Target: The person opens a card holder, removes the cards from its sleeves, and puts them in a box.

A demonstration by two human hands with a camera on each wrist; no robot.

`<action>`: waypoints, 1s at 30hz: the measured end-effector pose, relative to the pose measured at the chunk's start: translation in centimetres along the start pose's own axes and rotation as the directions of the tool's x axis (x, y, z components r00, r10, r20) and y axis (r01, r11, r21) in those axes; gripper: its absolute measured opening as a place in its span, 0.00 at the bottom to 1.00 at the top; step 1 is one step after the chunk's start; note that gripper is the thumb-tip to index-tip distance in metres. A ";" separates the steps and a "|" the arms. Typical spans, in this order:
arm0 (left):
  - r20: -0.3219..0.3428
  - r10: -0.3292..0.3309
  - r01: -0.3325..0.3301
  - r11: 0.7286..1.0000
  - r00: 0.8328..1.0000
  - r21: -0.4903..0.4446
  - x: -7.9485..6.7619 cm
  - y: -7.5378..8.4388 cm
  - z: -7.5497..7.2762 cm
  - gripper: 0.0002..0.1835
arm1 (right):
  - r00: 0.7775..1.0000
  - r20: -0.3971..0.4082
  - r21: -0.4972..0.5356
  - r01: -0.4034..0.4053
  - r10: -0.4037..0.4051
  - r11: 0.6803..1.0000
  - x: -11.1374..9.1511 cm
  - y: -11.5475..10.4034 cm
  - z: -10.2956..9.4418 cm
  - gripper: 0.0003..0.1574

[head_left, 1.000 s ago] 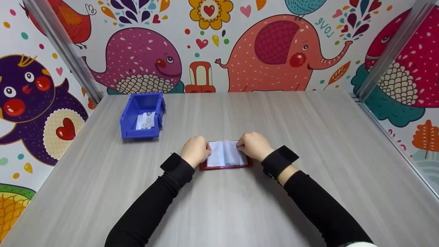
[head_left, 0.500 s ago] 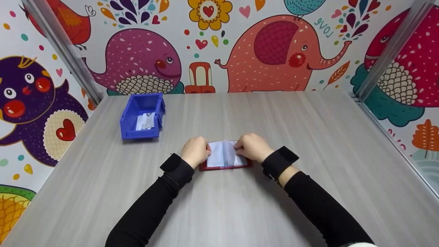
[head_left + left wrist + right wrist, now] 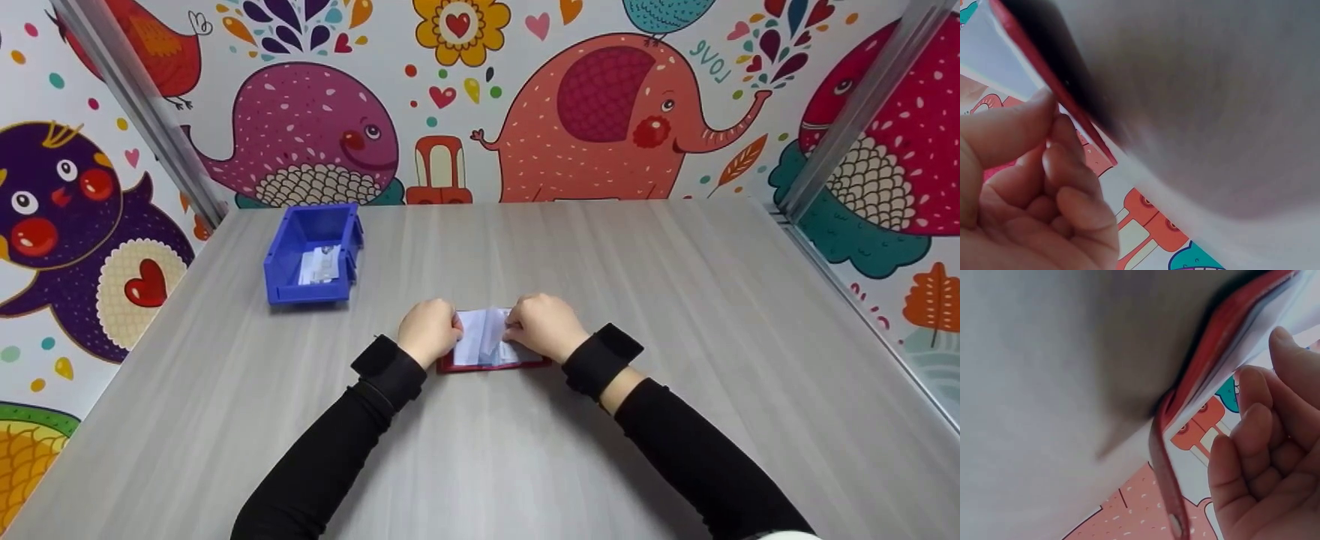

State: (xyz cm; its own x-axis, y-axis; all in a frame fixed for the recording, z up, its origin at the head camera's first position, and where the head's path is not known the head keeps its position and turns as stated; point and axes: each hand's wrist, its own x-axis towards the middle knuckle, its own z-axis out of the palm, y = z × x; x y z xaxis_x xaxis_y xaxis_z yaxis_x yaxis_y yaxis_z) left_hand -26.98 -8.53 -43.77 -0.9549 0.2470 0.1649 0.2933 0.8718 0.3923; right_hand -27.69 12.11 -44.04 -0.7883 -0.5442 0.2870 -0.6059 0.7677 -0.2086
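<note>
The grip of the left hand (image 3: 429, 330) is closed, thumb and fingertips pinching the left edge of a small red booklet (image 3: 495, 367), which lies opened out between the two hands. The grip of the right hand (image 3: 553, 327) is also closed, its fingers curled, with thumb and forefinger at a thin translucent leaf (image 3: 491, 337) that stands up over the right half of the booklet. Pale pages show on either side of this leaf; any print on them is too faint to read. From the right wrist, the booklet's cover shows as a red edge, and a red strap (image 3: 1168, 478) with a metal snap hangs off it beside the hand.

A black band (image 3: 388, 373) circles the left wrist, above a black sleeve. The booklet rests near the middle of the pale, wood-grained worktop (image 3: 480, 457).

Far left on the worktop stands an open blue bin (image 3: 307, 292), holding white papers (image 3: 319, 264) with a greyish piece among them; their markings are too small to read. Along the far side, the printed wall shows a purple whale (image 3: 315, 120), an orange elephant (image 3: 592, 165) and, right of it, the word "LOVE" (image 3: 709, 60) in reverse.
</note>
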 end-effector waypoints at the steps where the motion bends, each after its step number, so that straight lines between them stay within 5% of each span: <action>1: -0.001 0.001 -0.001 1.000 1.000 0.004 0.0 0.0 0.0 0.07 | 1.000 -0.004 -0.003 -0.005 0.005 1.000 0.1 -0.1 0.0 0.10; 9: 0.012 -0.007 0.007 1.000 1.000 0.005 0.0 0.1 0.0 0.08 | 0.998 -0.046 -0.022 -0.049 0.048 0.999 0.3 -0.7 0.2 0.10; 30: -0.008 0.027 -0.027 1.000 1.000 0.015 -0.1 0.0 -0.1 0.10 | 0.991 0.006 0.022 0.130 -0.130 0.991 0.7 -1.1 0.5 0.06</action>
State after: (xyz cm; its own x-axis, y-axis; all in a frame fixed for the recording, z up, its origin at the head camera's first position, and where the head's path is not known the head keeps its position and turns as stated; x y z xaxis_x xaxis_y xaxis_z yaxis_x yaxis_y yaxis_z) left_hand -26.86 -8.61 -43.68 -0.9462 0.2669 0.1830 0.3181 0.8710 0.3744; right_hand -27.68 10.70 -44.08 -0.7031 -0.6417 0.3064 -0.7057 0.6826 -0.1898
